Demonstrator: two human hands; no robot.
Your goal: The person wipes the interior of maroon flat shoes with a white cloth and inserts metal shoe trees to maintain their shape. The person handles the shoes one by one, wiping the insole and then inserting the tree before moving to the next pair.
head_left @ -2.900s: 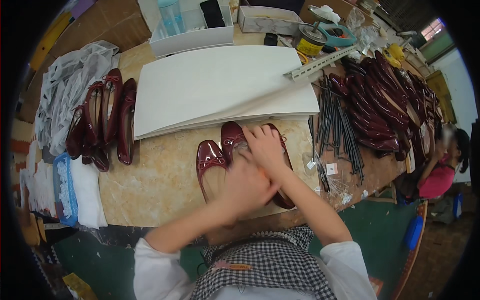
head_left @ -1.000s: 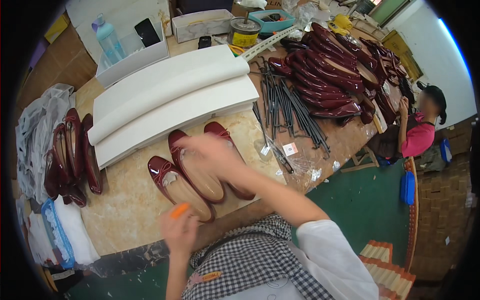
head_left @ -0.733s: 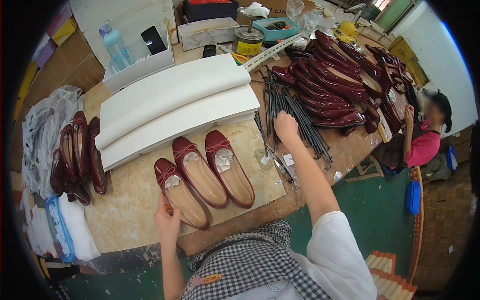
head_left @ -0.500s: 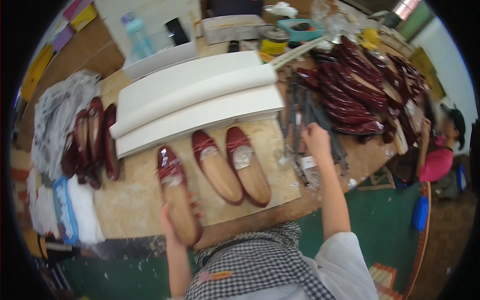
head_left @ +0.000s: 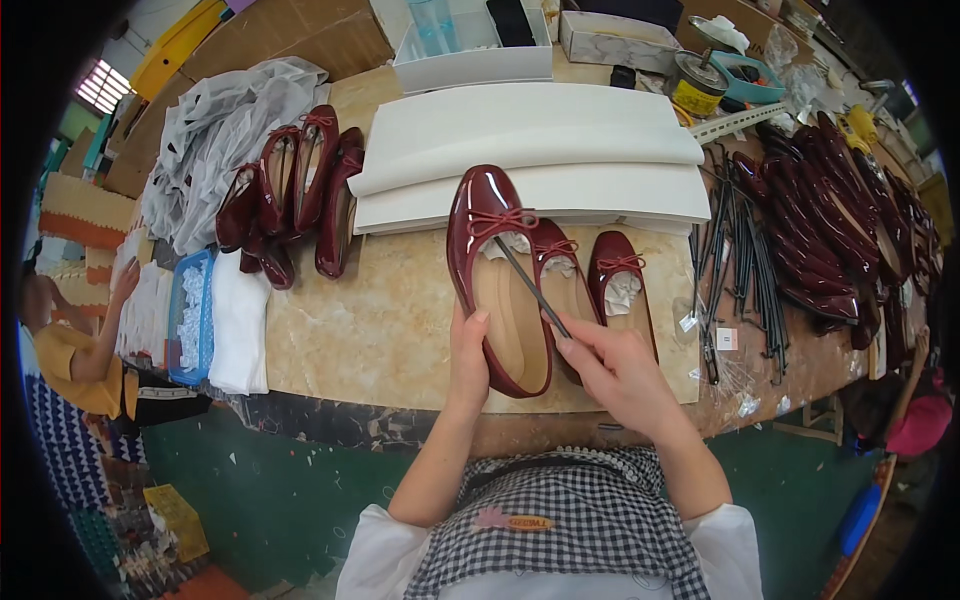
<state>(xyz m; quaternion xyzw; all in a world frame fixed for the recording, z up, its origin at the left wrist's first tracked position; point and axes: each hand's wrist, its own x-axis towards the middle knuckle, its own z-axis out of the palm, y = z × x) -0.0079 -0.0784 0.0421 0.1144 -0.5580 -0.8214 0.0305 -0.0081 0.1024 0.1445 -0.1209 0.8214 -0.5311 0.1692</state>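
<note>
My left hand (head_left: 466,358) is closed round the side of a shiny dark-red ballet flat (head_left: 472,215) with a small bow, lifted over the table with its toe pointing away. In my right hand (head_left: 622,378) is a thin black shoe stick (head_left: 522,275). Its far end reaches the shoe's throat, beside the white paper stuffed in the toe; whether the tip is inside is hard to see. Partly behind the held shoe lies a second flat (head_left: 562,285), and a third flat (head_left: 630,310) rests right of it. Both show paper in their toes.
White sheets (head_left: 540,135) lie folded behind the shoes. Several black sticks (head_left: 748,270) are spread at right, beside a heap of red flats (head_left: 825,225). At left are more red flats (head_left: 312,190), grey wrapping (head_left: 225,150) and a blue basket (head_left: 190,320). Other people work at both sides.
My right hand has come from the black sticks to the shoe with one stick in it. My left hand has raised the shoe. The view has shifted, showing more at left.
</note>
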